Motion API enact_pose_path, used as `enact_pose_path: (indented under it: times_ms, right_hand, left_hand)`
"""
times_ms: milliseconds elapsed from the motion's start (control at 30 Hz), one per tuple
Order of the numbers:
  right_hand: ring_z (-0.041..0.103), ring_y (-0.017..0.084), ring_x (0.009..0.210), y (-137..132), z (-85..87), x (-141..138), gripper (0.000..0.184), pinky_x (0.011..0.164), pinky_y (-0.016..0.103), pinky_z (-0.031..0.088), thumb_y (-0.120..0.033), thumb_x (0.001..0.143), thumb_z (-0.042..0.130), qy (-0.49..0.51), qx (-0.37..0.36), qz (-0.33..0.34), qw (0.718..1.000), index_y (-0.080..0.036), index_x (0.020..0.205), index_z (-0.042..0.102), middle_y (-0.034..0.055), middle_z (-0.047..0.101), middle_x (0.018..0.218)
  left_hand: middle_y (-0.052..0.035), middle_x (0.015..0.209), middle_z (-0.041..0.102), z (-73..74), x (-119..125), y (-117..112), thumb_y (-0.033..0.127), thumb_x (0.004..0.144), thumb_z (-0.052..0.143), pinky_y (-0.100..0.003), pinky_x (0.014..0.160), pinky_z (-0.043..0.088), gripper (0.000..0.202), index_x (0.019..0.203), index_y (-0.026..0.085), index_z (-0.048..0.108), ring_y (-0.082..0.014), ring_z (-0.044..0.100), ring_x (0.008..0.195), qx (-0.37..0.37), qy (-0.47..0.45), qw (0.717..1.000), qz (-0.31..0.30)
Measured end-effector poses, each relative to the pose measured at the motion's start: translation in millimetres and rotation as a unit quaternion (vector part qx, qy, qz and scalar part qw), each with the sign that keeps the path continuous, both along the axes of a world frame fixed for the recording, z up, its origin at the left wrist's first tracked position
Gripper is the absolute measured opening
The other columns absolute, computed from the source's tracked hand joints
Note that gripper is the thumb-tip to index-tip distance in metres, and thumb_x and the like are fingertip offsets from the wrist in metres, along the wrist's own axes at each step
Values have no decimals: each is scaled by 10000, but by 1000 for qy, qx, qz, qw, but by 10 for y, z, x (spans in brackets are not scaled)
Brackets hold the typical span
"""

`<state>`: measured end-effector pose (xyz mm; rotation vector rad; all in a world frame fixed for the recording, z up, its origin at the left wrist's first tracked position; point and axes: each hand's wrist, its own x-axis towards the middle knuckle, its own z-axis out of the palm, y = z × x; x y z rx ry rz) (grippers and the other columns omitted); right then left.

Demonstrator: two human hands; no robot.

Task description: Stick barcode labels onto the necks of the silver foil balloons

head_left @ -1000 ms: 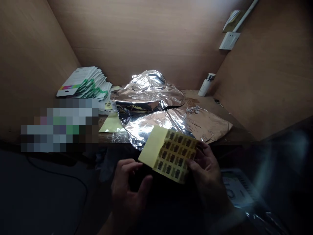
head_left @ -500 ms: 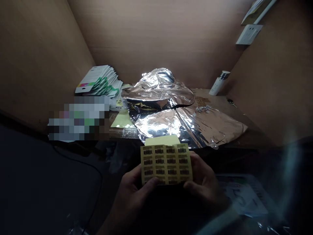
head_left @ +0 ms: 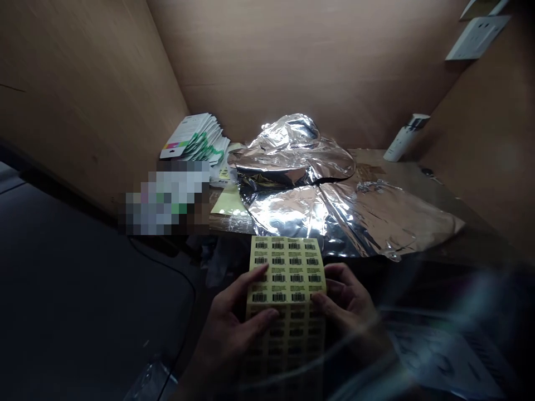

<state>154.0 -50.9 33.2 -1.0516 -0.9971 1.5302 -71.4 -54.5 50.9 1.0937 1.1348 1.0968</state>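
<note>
A sheet of yellow barcode labels (head_left: 288, 278) was grasped at its side edges by the left hand (head_left: 234, 334) and the right hand (head_left: 346, 295). It was held in front of the crumpled aluminium foil (head_left: 326, 217) on the table (head_left: 418, 181), its lower length extending toward the near side.

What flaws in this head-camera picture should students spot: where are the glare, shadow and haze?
Head view: glare blows out the crumpled foil; deep shadow darkens the left hand and right hand; a hazy streak smears the lower right; a pixelated patch sits left of the foil.
</note>
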Motion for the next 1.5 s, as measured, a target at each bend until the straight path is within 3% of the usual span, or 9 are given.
enact_pose_path:
  times_ms: [100,233,300,433,533,633,1067,1267,1500]
  right_hand:
    - [653,298,1182,49,-73,73,760,942,479,586,-358,880,783,-144,130,-34,980,-370,1513,364,111,612,1357]
    - [253,453,1518,139,-77,221,793,1149,636,374,-409,813,835,-476,336,-23,812,-330,1519,482,131,224,1675]
    - [245,452,1524,175,-40,261,853,1190,681,244,-438,826,824,-524,385,28,759,-274,1559,419,170,319,1642]
    - [604,312,1256,166,42,255,540,1179,563,305,-324,933,709,-449,345,150,810,-225,1431,526,107,699,1267]
    - [673,208,916,135,50,228,204,854,324,515,-367,983,640,-364,173,203,893,-219,1105,709,32,725,959]
    - [605,157,734,174,0,203,331,620,235,453,-482,967,646,-247,42,237,939,-158,958,717,15,647,788]
    - [669,198,851,315,12,238,386,724,300,539,-459,978,646,-111,-15,146,983,-175,1231,711,65,723,977]
    - [668,181,800,274,-105,259,280,692,299,542,-360,1022,587,-291,145,76,943,-223,1197,756,62,718,956]
    - [620,246,949,267,-158,307,315,776,397,550,-142,948,617,-492,412,-5,767,-255,1220,730,110,705,1123]
  left_hand:
    - [-86,1327,703,-42,-10,114,262,841,812,-381,997,612,513,1330,231,661,-307,695,1193,-10,21,999,-34]
    - [-58,1322,706,-93,11,135,222,875,769,-356,1007,600,485,1343,266,649,-284,690,1205,8,33,998,-51]
    - [-51,1303,713,-108,29,103,214,873,767,-329,991,599,471,1327,269,658,-274,692,1196,14,31,998,-52]
    - [-45,1169,738,-144,42,50,230,865,772,-269,896,597,483,1332,254,649,-225,727,1043,44,70,996,-26]
    - [-41,1174,681,-174,18,95,258,836,806,-245,836,582,662,1438,282,533,-192,696,993,83,124,988,43]
    - [-69,1299,616,-168,3,209,274,808,833,-276,884,574,779,1485,297,447,-224,653,1126,67,128,989,19]
    - [-59,925,719,-245,236,428,457,848,793,-310,688,576,586,1297,170,548,-220,713,793,-154,-44,983,-86]
    - [-17,766,668,-283,331,393,463,904,734,-235,592,495,332,944,159,604,-159,638,674,-121,-50,987,-91]
    - [-2,720,634,-243,354,417,446,943,698,-210,560,453,322,873,156,577,-130,586,634,-102,-52,988,-101]
